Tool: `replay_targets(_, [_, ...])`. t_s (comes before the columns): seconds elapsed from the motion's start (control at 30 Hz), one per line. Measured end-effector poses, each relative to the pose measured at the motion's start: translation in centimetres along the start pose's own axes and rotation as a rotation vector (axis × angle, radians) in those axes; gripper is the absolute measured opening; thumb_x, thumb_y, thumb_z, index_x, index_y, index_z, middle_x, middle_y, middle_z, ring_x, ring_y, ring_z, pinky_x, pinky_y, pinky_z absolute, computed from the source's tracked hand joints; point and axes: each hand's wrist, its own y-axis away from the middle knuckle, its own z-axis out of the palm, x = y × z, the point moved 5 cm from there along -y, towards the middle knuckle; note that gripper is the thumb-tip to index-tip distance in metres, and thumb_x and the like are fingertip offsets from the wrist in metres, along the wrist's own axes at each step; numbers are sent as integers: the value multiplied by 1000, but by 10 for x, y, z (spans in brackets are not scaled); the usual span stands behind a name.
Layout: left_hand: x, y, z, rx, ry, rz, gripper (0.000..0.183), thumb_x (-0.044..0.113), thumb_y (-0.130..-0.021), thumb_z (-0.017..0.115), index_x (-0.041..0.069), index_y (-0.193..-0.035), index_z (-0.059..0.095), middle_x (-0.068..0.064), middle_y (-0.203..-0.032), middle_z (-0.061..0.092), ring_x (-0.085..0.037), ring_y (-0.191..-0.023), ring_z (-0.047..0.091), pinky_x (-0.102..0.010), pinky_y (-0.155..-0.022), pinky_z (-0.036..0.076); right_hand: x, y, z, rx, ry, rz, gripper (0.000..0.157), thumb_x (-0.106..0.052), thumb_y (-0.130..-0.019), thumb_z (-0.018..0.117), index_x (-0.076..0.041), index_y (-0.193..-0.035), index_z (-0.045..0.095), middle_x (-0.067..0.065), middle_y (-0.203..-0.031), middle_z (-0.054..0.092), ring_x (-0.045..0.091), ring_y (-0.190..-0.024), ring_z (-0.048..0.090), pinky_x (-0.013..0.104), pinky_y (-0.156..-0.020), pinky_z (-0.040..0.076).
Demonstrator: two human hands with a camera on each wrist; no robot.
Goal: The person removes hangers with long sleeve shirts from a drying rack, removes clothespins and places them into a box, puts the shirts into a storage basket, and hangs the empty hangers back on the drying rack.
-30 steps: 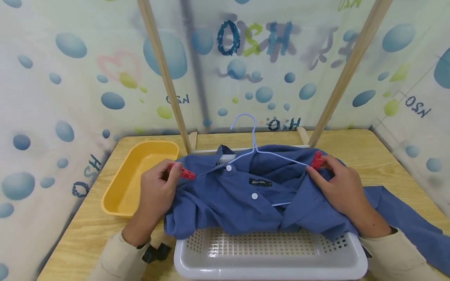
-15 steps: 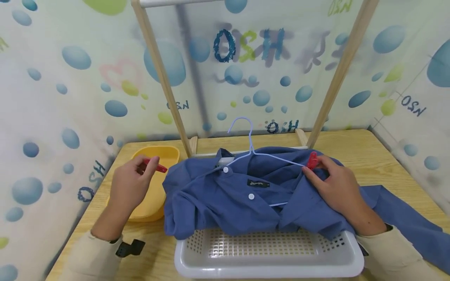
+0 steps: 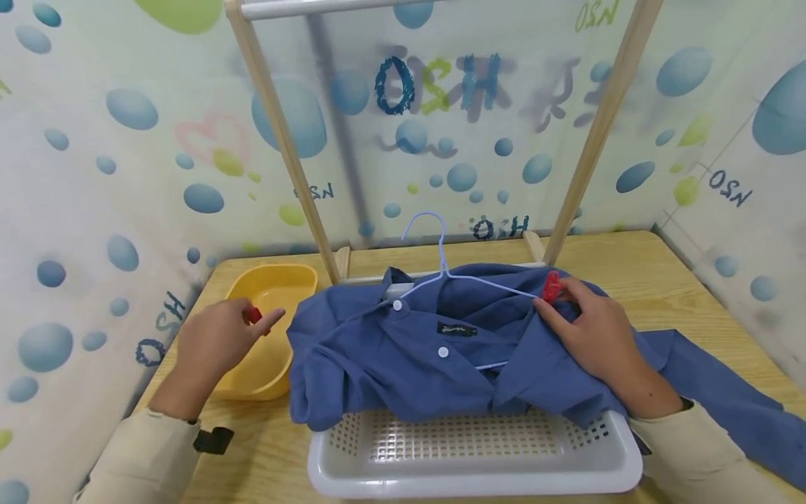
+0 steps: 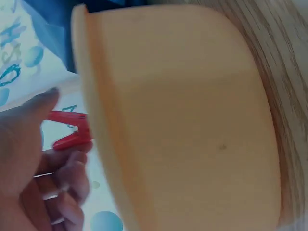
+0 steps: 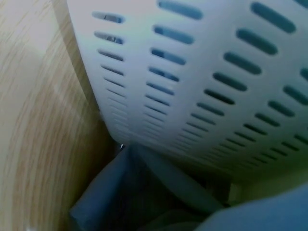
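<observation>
Laundry corner, small, closed in by pale curtain-like sheeting (image 3: 469, 150) printed with blue bubbles and reversed "H2O" lettering. Wood-grain surface (image 3: 623, 259) carries the kit: wooden-posted rack (image 3: 595, 140), white slotted basket (image 3: 472, 485), yellow basin (image 3: 271, 353). Blue shirt (image 3: 390, 364), thin hanger (image 3: 443, 259) and red clothes pegs (image 3: 551, 285) also read as laundry. Household room or booth: cannot tell.

blue shirt (image 3: 403, 381), red clothespins (image 3: 550, 288), yellow basin (image 3: 269, 360), spotted pale wall (image 3: 491, 164)

Matt cloth shirt (image 3: 409, 378); glossy plastic basket (image 3: 478, 485).
</observation>
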Motion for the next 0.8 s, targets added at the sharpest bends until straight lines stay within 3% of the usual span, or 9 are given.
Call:
replay_targets(0.2, [-1,-2,24,-283,-63,-33,50,57,-91,63,13,-66,59,1,-54,48,-17,-46,44,-27,-43,31,0,1,0,4,-2,0,31,-32,-94,69,-4,-106,64,15,-86,71,22,-64,59,31,-56,40])
replay_targets(0.27, [1,-1,29,-337,-73,-26,51,55,-91,64,14,-62,58,2,-52,45,-15,-45,40,-26,-44,27,0,0,0,2,-4,1,32,-32,-94,69,-4,-107,64,15,-86,71,22,-64,60,31,-56,40])
replay_targets(0.4, [4,-1,36,-368,-104,19,55,55,-90,65,16,-52,54,5,-47,38,-13,-43,35,-26,-43,24,0,0,-1,8,-7,-1,31,-32,-94,69,-4,-106,64,16,-88,72,23,-66,61,32,-58,42])
replay_targets(0.5, [5,0,43,-398,-125,42,54,52,-91,65,16,-52,54,5,-48,38,-15,-45,40,-28,-45,27,0,0,-2,12,-6,-2,32,-32,-94,70,-3,-106,64,16,-89,72,24,-67,61,33,-58,42])
replay_targets(0.63, [5,1,51,-443,-134,39,50,44,-93,62,15,-53,53,4,-49,39,-17,-46,43,-29,-46,28,0,0,0,3,-1,-3,32,-32,-93,70,-3,-107,63,15,-87,71,22,-65,60,32,-57,41])
replay_targets(0.8, [5,1,53,-452,-128,44,45,34,-92,57,15,-52,53,3,-50,40,-18,-47,44,-31,-46,31,0,0,1,12,-7,-12,32,-30,-92,71,-2,-108,63,14,-86,71,23,-65,61,34,-58,44])
